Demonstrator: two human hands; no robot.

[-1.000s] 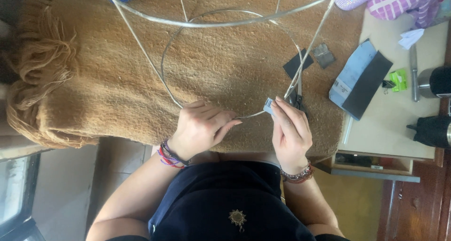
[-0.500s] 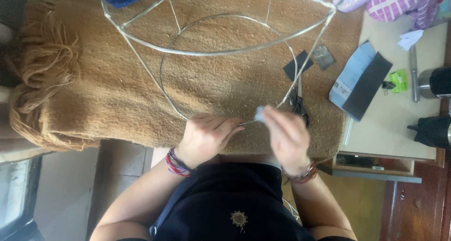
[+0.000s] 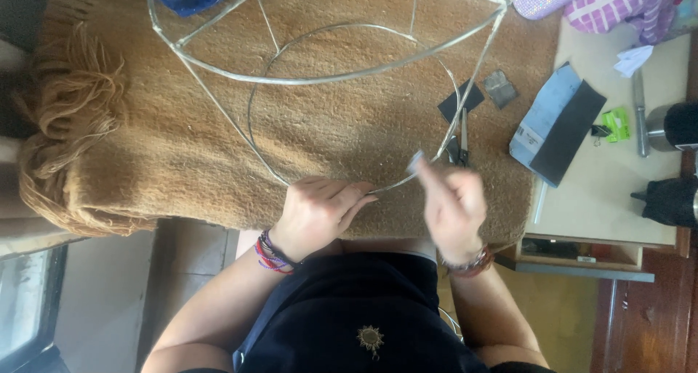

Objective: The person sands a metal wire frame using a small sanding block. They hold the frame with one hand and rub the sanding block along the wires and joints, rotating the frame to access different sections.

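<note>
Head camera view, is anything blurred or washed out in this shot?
In the head view, the right hand is smeared by motion blur, as is the small pale piece at its fingertips; the left hand gripping the wire frame looks sharp; light is soft and even, with no strong glare on the brown blanket.

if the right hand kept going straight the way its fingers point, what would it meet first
Probably the pliers, lying on the blanket just beyond the right hand, by the wire frame. The hand is motion-blurred, so its exact direction is unsure.
</note>
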